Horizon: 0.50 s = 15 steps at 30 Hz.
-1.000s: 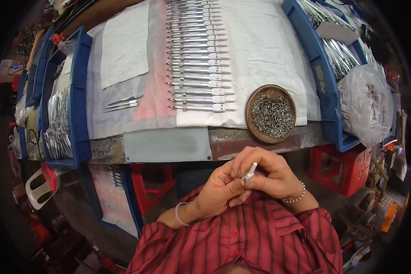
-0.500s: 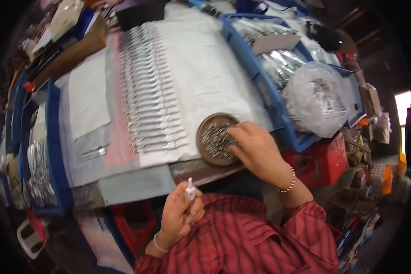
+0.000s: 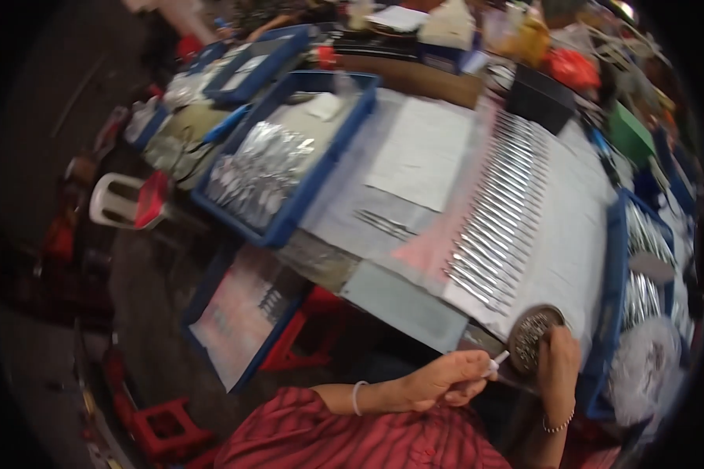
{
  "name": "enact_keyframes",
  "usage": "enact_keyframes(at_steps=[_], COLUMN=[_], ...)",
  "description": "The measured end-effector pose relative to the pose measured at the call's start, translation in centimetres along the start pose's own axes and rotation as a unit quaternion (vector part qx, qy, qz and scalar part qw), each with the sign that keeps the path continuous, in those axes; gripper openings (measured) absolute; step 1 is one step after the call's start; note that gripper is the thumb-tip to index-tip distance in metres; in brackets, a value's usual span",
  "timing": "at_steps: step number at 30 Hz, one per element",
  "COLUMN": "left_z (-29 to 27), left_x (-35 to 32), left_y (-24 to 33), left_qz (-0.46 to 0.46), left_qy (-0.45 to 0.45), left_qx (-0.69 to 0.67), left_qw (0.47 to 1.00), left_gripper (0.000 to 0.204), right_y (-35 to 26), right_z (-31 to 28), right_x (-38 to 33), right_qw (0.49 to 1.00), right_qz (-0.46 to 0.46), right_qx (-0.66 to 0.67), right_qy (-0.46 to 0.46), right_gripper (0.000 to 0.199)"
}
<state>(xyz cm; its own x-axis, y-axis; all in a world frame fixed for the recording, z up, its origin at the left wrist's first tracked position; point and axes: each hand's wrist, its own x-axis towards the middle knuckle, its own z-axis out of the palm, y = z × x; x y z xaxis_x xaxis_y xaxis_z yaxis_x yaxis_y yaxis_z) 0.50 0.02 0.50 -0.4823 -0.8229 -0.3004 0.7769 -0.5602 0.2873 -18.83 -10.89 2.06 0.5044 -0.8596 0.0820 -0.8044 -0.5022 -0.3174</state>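
My left hand (image 3: pixel 450 379) is closed around a small white-tipped metal piece (image 3: pixel 498 361), held just in front of the table edge. My right hand (image 3: pixel 559 361) reaches into a round brown dish (image 3: pixel 529 334) of small metal bits at the table's near edge; whether its fingers pinch anything is hidden. Beyond the dish, a long row of shiny metal tools (image 3: pixel 497 219) lies side by side on a white cloth (image 3: pixel 571 258). A pair of loose metal pieces (image 3: pixel 383 224) lies to the left on grey paper.
A blue tray of silvery parts (image 3: pixel 270 168) stands at the left, another blue tray (image 3: pixel 630 273) at the right with a clear bag of parts (image 3: pixel 641 371). A lower blue tray (image 3: pixel 238 316) and red stools (image 3: pixel 309 344) sit under the table. Clutter fills the far side.
The view has swung left and tilted, so the table now runs diagonally. My right hand stays at the brown dish; my left hand still holds the white-tipped piece, now nearer the dish.
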Motion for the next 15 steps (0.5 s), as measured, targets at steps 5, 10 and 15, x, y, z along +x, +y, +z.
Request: enact_keyframes(at_steps=[5,10,15], left_z=[-0.39,-0.57,-0.44], left_x=[-0.20,-0.25,-0.47], left_y=[-0.46,-0.30,-0.72], left_qz=[0.032,0.034,0.032], left_qy=[-0.028,-0.037,-0.027], left_qx=[-0.020,-0.012,-0.008], left_qw=[0.999,0.999,0.999], left_gripper=[0.027,0.028,0.030], right_y=[-0.40,-0.68,-0.53], right_z=[0.11,-0.23,-0.65], right_x=[0.30,0.71,0.63], right_qw=[0.999,0.994,0.972], right_qz=[-0.011,0.013,0.068], right_qx=[0.038,0.106,0.222], right_qy=[-0.003,0.037,0.029], right_gripper=[0.009,0.009,0.008])
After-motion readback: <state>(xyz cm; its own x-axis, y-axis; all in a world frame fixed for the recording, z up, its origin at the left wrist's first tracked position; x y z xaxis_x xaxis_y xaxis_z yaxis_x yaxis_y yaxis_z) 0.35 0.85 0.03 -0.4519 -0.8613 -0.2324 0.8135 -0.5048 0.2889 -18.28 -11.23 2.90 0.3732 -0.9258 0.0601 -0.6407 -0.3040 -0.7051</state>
